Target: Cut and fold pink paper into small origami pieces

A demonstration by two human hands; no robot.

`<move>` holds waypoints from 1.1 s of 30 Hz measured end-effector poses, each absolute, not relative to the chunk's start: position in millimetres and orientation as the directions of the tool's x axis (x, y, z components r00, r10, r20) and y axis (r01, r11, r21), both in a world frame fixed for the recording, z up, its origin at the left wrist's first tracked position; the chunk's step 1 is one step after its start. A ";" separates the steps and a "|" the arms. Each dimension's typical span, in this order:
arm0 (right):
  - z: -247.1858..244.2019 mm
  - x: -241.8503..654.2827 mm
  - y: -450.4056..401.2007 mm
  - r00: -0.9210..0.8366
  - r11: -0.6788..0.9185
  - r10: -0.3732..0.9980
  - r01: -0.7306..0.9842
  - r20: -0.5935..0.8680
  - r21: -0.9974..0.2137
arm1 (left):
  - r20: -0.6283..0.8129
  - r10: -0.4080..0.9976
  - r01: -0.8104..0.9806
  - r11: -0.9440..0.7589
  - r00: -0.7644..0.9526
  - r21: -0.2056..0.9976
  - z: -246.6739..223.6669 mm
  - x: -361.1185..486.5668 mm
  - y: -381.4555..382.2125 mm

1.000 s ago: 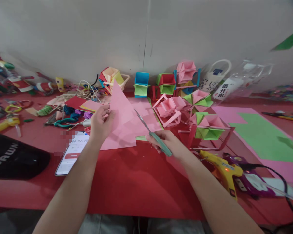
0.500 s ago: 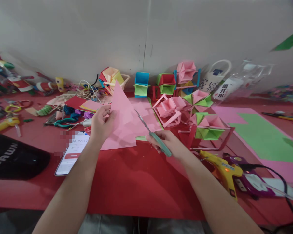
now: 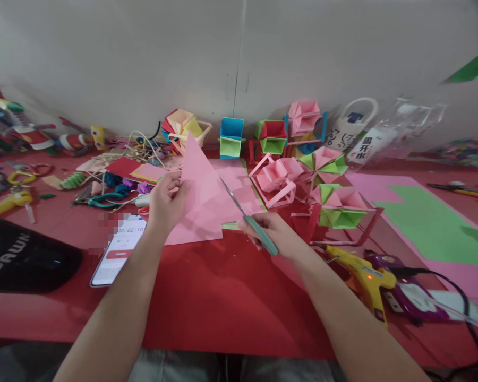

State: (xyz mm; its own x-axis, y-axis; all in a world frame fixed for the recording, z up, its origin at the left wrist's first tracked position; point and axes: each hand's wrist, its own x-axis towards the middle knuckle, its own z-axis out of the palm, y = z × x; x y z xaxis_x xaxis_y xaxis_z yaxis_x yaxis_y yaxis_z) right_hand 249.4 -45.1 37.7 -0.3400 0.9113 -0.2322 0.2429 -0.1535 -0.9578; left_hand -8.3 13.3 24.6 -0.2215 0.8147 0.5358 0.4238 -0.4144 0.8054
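My left hand [image 3: 168,201] pinches the left edge of a pink sheet of paper [image 3: 201,175], whose pointed corner stands upright above the table. Green-handled scissors [image 3: 261,233] are gripped in my right hand [image 3: 273,231]. Their blades point up and left, with the tip close to the right edge of the raised paper; whether they touch it I cannot tell. Under the raised sheet lie more flat pink sheets [image 3: 211,233], with a green edge showing beneath them.
Folded paper wheels [image 3: 273,175] on frames stand at the back and right. A yellow glue gun [image 3: 360,276] with its cord lies front right, near green paper [image 3: 434,223]. On the left are a phone [image 3: 115,254], a black cup [image 3: 27,260] and mixed craft scraps [image 3: 115,183].
Almost nothing differs. The scissors' handle has shifted very slightly in my right hand; the paper and my left hand stay in place.
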 end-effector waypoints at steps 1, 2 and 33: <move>37.5 249.4 -44.9 -0.340 -0.154 0.911 0.242 -0.232 -0.958 | 0.534 0.816 0.419 -0.415 -0.221 0.807 24.4 -8.5 13.3; 37.3 249.4 -44.8 -0.342 -0.152 0.911 0.241 -0.231 -0.959 | 0.531 0.819 0.413 -0.415 -0.219 0.810 24.1 -8.6 13.3; 45.5 254.9 -46.6 -0.409 -0.091 0.893 0.245 -0.188 -0.965 | 0.519 0.824 0.348 -0.429 -0.227 0.833 27.0 -11.7 12.8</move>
